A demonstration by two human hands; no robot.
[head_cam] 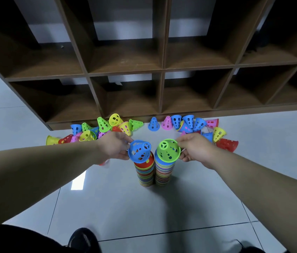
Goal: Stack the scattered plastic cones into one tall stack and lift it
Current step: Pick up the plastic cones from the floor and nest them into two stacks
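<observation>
Left hand [115,146]: fingers and thumb pinch the rim of the blue cone [139,151] from its left side.
Right hand [193,148]: fingers and thumb pinch the rim of the green cone [169,149] from its right side.
Blue cone: perforated and tilted, narrow end up and towards the right. Its wide rim is over the top of the left stack [145,173], whose uppermost cone is red.
Green cone: perforated and tilted, narrow end up and towards the left. Its wide rim is at the top of the right stack [163,172]. Whether it is fully seated cannot be told.
Stacks: two multicoloured columns of nested cones stand upright on the floor [144,207], side by side and touching or nearly so, between the two hands.
Left heap [98,129]: loose cones in green, yellow, blue, pink and red lie jumbled beyond the left hand, at the foot of the shelf unit [162,70].
Right heap [195,125]: loose cones in blue, pink, yellow and red lie beyond the right hand, also along the shelf foot.
Single cone [153,124]: a blue one stands upright between the two heaps.
Shelf unit: dark wooden cubbies standing on pale floor tiles.
Shoe [83,238]: black, at the lower edge of the view.
</observation>
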